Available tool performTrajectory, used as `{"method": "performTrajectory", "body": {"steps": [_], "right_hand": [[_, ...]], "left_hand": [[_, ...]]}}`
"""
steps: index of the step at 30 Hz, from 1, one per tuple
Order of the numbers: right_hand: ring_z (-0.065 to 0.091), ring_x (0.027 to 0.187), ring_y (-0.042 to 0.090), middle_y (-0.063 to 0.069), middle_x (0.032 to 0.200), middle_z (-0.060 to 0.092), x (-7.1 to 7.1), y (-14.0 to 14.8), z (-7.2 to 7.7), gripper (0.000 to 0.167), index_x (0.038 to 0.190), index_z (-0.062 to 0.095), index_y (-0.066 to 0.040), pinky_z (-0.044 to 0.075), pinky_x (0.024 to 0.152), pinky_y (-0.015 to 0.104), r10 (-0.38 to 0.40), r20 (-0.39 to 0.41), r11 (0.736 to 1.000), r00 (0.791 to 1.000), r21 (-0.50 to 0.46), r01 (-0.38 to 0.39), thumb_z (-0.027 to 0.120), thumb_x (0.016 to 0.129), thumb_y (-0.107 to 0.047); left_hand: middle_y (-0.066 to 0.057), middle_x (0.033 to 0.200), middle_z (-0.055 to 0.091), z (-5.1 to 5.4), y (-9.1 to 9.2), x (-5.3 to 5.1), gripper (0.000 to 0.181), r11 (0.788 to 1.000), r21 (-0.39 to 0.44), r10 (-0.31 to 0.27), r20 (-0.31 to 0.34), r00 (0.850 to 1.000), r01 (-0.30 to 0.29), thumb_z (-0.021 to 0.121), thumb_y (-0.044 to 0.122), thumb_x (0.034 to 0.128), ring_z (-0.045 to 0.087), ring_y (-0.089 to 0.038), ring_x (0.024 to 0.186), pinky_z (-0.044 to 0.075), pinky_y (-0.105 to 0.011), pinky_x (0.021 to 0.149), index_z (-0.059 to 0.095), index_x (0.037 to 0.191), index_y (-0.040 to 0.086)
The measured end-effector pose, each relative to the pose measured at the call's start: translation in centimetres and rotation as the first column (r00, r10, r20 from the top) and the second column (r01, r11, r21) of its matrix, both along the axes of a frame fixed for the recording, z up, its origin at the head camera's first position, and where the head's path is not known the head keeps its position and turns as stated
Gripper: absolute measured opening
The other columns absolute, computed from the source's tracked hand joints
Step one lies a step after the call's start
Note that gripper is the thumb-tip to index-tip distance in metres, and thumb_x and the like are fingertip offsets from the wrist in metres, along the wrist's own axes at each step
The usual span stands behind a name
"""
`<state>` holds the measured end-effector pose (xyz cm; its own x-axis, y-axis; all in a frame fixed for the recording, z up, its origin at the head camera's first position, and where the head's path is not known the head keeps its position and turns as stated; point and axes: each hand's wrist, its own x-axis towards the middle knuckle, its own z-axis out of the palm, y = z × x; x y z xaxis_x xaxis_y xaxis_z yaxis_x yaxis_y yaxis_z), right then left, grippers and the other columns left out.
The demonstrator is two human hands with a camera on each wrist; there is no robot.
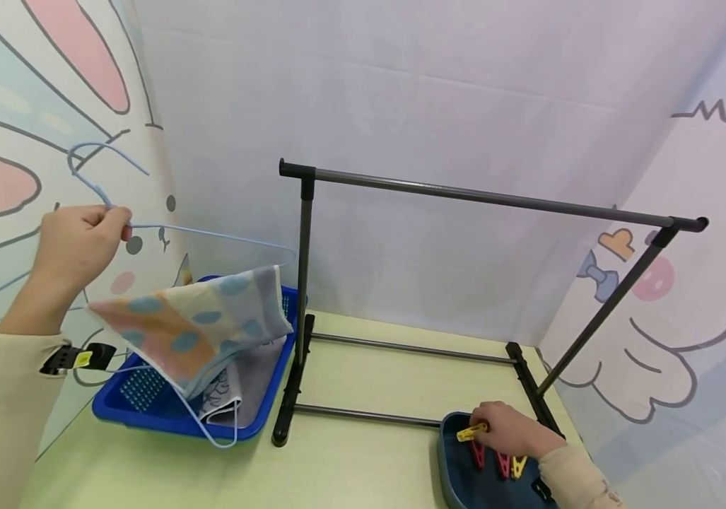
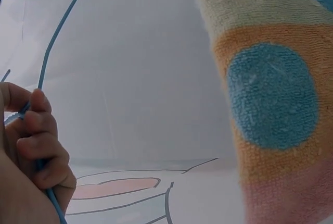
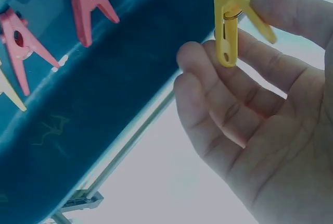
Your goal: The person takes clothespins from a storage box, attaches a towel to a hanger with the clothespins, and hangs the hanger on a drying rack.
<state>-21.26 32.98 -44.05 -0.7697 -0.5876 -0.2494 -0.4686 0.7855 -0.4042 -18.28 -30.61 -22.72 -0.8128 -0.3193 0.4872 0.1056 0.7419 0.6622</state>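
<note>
My left hand (image 1: 79,247) grips a light blue wire hanger (image 1: 216,235) just below its hook, at the left. From the hanger hangs a towel (image 1: 200,318) with blue dots on orange, cream and grey; the left wrist view shows the fingers (image 2: 44,146) curled round the wire and the towel (image 2: 273,94) to the right. At the lower right, my right hand (image 1: 509,428) pinches a yellow clothespin (image 1: 472,432) over a dark blue bin (image 1: 448,459). In the right wrist view the thumb and fingers hold that yellow clothespin (image 3: 229,18).
A black metal rack (image 1: 464,192) stands in the middle of the pale table (image 1: 363,459). Behind the towel is a blue basket (image 1: 146,417) with cloths and hangers. Red clothespins (image 1: 502,464) and another yellow one (image 1: 518,466) are in the bin.
</note>
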Motion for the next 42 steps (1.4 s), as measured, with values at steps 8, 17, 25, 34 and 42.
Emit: {"method": "performTrajectory", "body": {"steps": [8,17,25,34,42], "right_hand": [[0.053,0.071,0.005,-0.006,0.086,0.059,-0.1,-0.6,1.2,0.017,0.098,0.066,-0.006,0.049,0.064,0.027,-0.028,-0.005,0.996,1.0,-0.082,0.027,0.069,0.085,-0.016],[0.057,0.077,0.007,-0.004,0.092,0.061,-0.5,-0.6,2.0,0.019,0.103,0.067,-0.004,0.05,0.067,0.027,-0.032,-0.107,0.994,0.994,-0.105,0.021,0.068,0.084,-0.009],[0.058,0.08,0.008,-0.002,0.096,0.061,-0.5,-1.0,2.7,0.025,0.106,0.066,-0.002,0.051,0.068,0.027,-0.037,-0.146,0.99,0.989,-0.139,0.016,0.066,0.082,-0.001],[0.056,0.078,0.004,-0.005,0.094,0.059,-0.3,-2.4,4.0,0.02,0.104,0.067,-0.009,0.05,0.067,0.025,-0.01,-0.186,0.988,0.983,-0.153,-0.019,0.07,0.085,-0.01],[0.057,0.078,0.005,-0.002,0.095,0.059,-0.5,-3.8,5.1,0.021,0.103,0.068,-0.007,0.051,0.068,0.023,-0.025,-0.262,0.984,0.965,-0.177,-0.022,0.072,0.082,-0.006]], "left_hand": [[0.001,0.041,0.038,1.1,1.1,-0.1,0.052,0.999,0.011,-0.033,-0.011,0.999,0.033,0.044,0.036,0.0947,0.031,-0.018,0.04,0.023,-0.033,0.037,0.062,0.054,0.009],[0.005,0.046,0.046,2.9,2.5,-0.2,0.051,0.998,0.008,-0.061,-0.003,0.998,0.061,0.043,0.039,0.0947,0.029,-0.018,0.04,0.021,-0.032,0.036,0.064,0.057,0.012],[0.013,0.054,0.053,4.5,4.2,-0.6,0.049,0.99,0.025,-0.139,-0.001,0.99,0.139,0.045,0.038,0.0952,0.029,-0.017,0.041,0.022,-0.032,0.037,0.067,0.061,0.011],[0.0,0.046,0.051,5.5,7.0,-1.6,0.048,0.974,-0.073,-0.217,-0.021,0.976,0.215,0.047,0.038,0.095,0.029,-0.015,0.039,0.024,-0.03,0.037,0.069,0.064,0.008],[0.002,0.063,0.061,5.2,8.9,-2.6,0.051,0.949,-0.114,-0.296,-0.012,0.955,0.293,0.049,0.038,0.0958,0.034,-0.02,0.046,0.025,-0.032,0.044,0.065,0.06,0.006]]}}
